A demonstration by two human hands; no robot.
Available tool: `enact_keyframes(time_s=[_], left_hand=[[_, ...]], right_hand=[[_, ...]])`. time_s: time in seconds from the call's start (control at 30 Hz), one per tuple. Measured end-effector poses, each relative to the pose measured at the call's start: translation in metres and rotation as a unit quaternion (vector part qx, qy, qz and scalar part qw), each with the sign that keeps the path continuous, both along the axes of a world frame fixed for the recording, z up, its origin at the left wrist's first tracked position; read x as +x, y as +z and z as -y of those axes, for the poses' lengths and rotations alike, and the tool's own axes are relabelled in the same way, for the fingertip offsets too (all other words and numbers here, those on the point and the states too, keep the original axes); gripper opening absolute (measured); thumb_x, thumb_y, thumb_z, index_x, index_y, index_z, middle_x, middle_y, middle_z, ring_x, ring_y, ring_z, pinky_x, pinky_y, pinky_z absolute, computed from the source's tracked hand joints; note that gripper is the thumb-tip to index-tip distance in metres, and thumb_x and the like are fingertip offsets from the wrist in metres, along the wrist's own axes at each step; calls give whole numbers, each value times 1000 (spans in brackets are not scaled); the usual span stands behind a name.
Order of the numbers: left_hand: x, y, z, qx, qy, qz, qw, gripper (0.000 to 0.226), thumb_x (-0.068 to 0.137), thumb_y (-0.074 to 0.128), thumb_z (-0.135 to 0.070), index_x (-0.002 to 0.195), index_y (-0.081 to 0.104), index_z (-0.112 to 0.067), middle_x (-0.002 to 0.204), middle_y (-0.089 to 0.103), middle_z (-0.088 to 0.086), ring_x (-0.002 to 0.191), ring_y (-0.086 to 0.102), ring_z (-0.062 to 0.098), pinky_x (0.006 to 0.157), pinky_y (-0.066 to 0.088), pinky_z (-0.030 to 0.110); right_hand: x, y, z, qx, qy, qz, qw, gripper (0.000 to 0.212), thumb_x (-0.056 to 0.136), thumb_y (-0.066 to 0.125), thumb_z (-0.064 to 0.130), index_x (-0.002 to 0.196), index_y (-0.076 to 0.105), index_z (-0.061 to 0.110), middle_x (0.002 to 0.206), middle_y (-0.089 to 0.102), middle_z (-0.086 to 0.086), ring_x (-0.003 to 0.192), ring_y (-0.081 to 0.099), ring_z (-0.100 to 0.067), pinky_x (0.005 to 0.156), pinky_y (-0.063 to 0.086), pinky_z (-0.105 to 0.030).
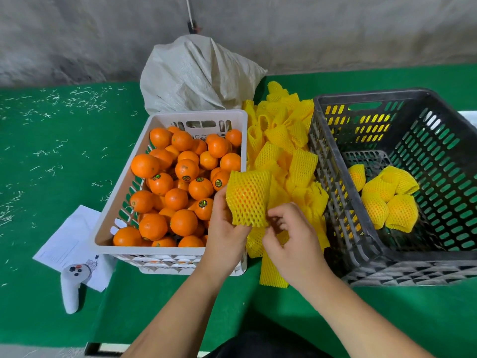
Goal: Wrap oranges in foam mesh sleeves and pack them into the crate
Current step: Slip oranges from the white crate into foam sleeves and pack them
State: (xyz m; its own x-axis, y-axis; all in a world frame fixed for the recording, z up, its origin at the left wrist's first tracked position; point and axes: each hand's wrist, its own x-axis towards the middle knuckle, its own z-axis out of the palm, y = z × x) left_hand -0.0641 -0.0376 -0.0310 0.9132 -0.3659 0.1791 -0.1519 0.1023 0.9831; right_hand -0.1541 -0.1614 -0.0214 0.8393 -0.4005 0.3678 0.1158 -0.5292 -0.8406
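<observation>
Both hands — left hand (225,223), right hand (291,239) — pinch sleeved orange (247,198), sleeve axis tilted upright.

A crate of loose oranges (178,187) stands on the table (51,177) to the left, a slatted crate (402,192) to the right, with a heap of foam mesh sleeves (286,151) lying between them. Wrapped oranges (384,197) sit in the right-hand crate, and a sack (196,73) stands behind the left one against the wall (77,34). Before the left crate's near corner, a handheld controller (71,288) rests on sheets of paper (67,244), while a person's left hand (224,228) and right hand (294,244) meet at a sleeved orange (247,197) above the heap's near end.
</observation>
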Motion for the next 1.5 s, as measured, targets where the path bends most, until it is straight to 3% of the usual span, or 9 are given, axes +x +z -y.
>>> enact_keyframes(time_s=[0.13,0.33,0.47,0.8,0.97,1.07,1.17,1.33,1.5], left_hand=[[0,1,0,20,5,-1,1000,67,85,86,-38,142,50,-34,131,66,-13,122,65,11,96,56,28],[-1,-2,1,81,-88,15,993,51,96,76,-22,144,59,-21,123,73,-11,114,69,7,91,54,18],[0,-9,0,147,-67,75,984,36,102,67,-17,137,68,-27,94,67,-6,88,61,11,77,48,21],[-18,-6,13,172,-25,184,968,10,96,70,-10,103,77,-14,104,67,-6,96,65,13,79,48,17],[9,6,-1,84,2,3,996,12,103,66,-22,113,70,-26,103,72,-11,94,67,1,77,53,14],[52,-1,-18,210,61,-96,971,20,104,63,-32,124,62,-30,115,68,-10,106,65,9,80,52,25],[82,-21,-18,459,-44,-57,885,31,103,59,-32,134,62,-26,135,61,7,126,56,35,104,47,52],[79,-45,-3,730,-184,89,652,77,103,55,-21,162,9,-40,166,3,9,148,11,44,119,27,52],[73,-43,6,760,-136,123,623,88,104,53,-22,164,-11,-25,155,18,13,147,27,39,114,38,47]], right_hand=[[3,22,2,329,51,-50,942,64,78,65,58,135,45,37,125,59,16,109,62,1,82,51,-13],[11,30,2,437,76,-88,892,55,80,76,44,132,59,35,127,71,8,119,67,-13,102,51,-42],[6,28,16,536,37,-61,841,63,82,69,43,141,53,26,129,70,2,117,68,-18,90,55,-38],[5,21,21,581,-18,0,814,52,91,69,42,136,58,19,130,69,-7,121,66,-30,96,54,-46],[7,35,74,445,-110,42,888,82,70,89,53,140,49,36,129,68,4,114,69,-22,94,57,-50],[6,38,122,212,-249,5,945,82,75,86,51,142,38,44,135,49,3,107,58,-9,88,54,-33],[15,22,146,68,-279,-143,947,91,90,76,33,155,13,46,150,13,3,120,40,-17,106,42,-39],[24,13,137,-215,-193,-303,908,95,93,61,54,159,-6,40,166,-10,-3,151,1,-40,117,23,-58],[36,2,102,-411,-109,-306,852,65,92,56,56,149,42,29,158,27,-13,149,15,-37,121,18,-52]])
